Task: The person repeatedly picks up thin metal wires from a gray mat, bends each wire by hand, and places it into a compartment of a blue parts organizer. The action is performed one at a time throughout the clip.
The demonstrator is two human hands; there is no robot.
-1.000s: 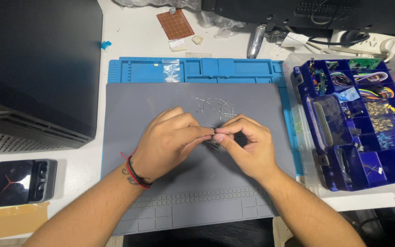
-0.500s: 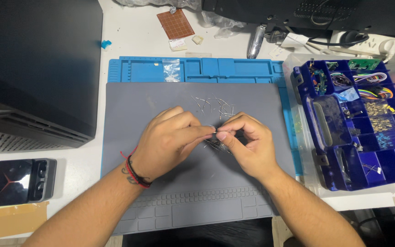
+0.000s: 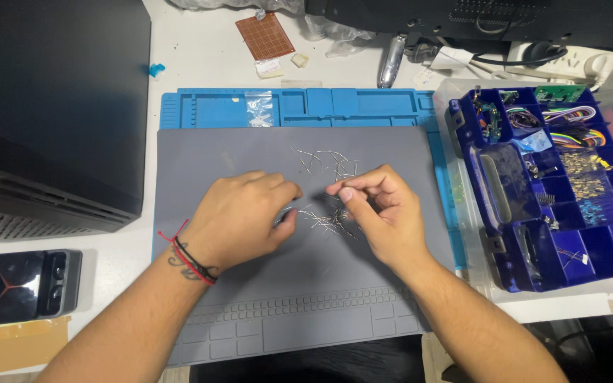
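Observation:
My left hand [image 3: 243, 216] rests low over the grey work mat [image 3: 250, 159], thumb and forefinger pinched on a small metal-leaded component [image 3: 286, 212]. A red and black cord bracelet circles that wrist. My right hand [image 3: 381, 213] hovers just to the right with thumb and forefinger tips pressed together. Whether anything sits in that pinch is too small to see. Between and beyond the two hands lies a scatter of thin wire-leaded components [image 3: 328, 164] on the mat.
A blue silicone mat [image 3: 207, 110] with a small clear bag [image 3: 258, 108] lies behind. At the right stands a blue compartment organiser [image 3: 555, 188] of parts. A black case [image 3: 51, 106] and a small black device [image 3: 26, 284] are at the left, a brown perfboard [image 3: 264, 35] at the back.
My hands, which met on one small part at the mat's centre, have drawn a little apart. The left keeps a part in its pinch.

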